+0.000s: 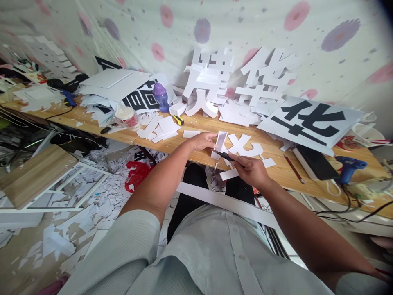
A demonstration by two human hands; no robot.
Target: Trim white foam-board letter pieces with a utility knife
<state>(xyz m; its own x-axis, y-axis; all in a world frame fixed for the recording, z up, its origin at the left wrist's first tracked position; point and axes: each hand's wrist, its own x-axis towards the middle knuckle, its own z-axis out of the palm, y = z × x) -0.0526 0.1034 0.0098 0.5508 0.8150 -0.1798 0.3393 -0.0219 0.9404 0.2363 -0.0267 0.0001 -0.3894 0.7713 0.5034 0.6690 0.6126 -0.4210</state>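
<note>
The left hand (201, 141), at the centre of the frame, pinches a small white foam strip (220, 142) by its left edge, fingers closed on it and holding it upright on the wooden surface (196, 123). The right hand (250, 169), just below and to the right, is clamped around a dark-handled knife (225, 155) whose tip meets the foot of the strip. Just right of the strip lies a white cut-out character (242, 145), flat on the surface.

To the right of centre a white sheet (310, 121) bears the large black character "华". Above centre, white foam characters (239, 82) lean on the flowered wall — too stacked to read surely. A blue glue gun (350, 168) sits at the right edge, a purple bottle (161, 96) to the upper left.
</note>
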